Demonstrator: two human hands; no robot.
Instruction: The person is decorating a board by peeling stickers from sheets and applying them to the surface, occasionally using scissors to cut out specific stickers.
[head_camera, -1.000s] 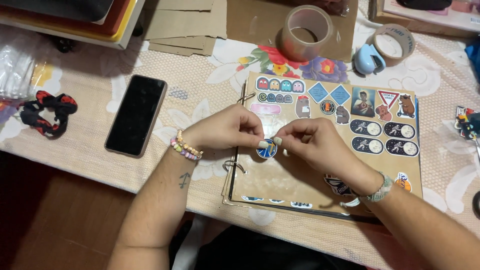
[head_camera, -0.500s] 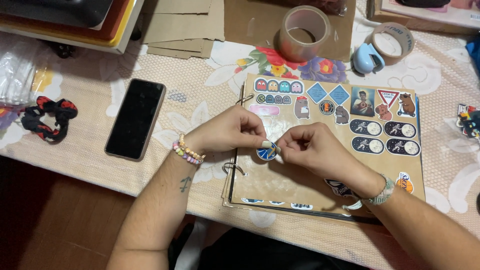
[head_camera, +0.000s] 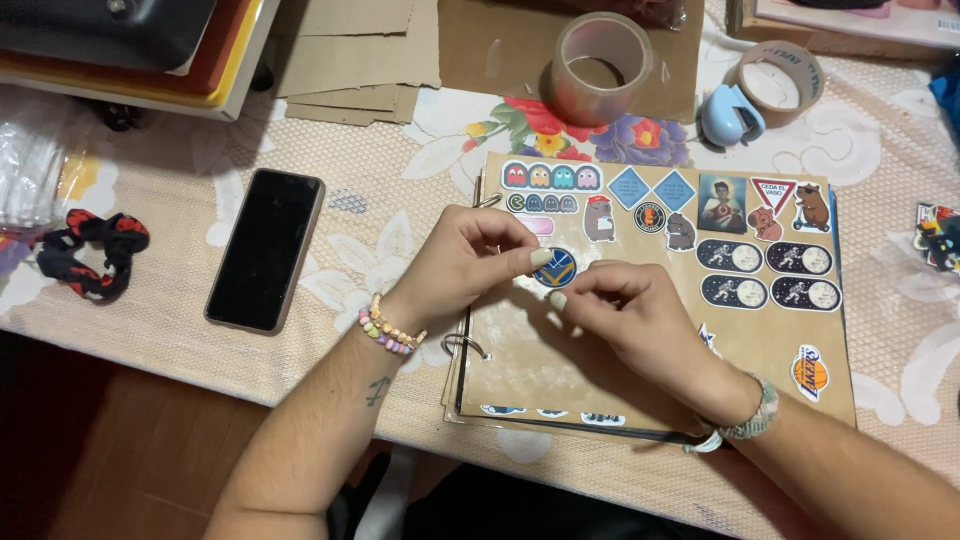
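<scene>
I am holding a small round blue-and-yellow sticker (head_camera: 556, 268) between both hands, just above the brown page of a ring-bound sticker album (head_camera: 760, 350) that is lying open on the tabletop (head_camera: 400, 190). My left hand (head_camera: 468, 262) is pinching the sticker's left edge, thumb and fingertips closed together on it, with a bead bracelet (head_camera: 388, 330) sitting on that wrist. My right hand (head_camera: 630, 315) is gripping the sticker's lower right edge in the same way (the fingers are curled, so I cannot tell how much of the sticker they are covering), and a woven wristband (head_camera: 755, 415) is circling that wrist.

The album page is already carrying many stickers: a row of little ghost figures (head_camera: 550, 177) along the top left, two blue diamonds (head_camera: 652, 189) beside them, and oval astronaut stickers (head_camera: 768, 275) further right. The lower left part of the page, under my hands, is bare.

To the left of the album, a black smartphone (head_camera: 265, 250) is lying face up on the flowered tablecloth, and well beyond it a red-and-black scrunchie (head_camera: 92, 252) is resting near the tabletop's edge. At the far side, a roll of clear packing tape (head_camera: 600, 65) is standing on a piece of cardboard (head_camera: 360, 45), and a second tape roll with a light blue dispenser (head_camera: 765, 90) is sitting to its right.
</scene>
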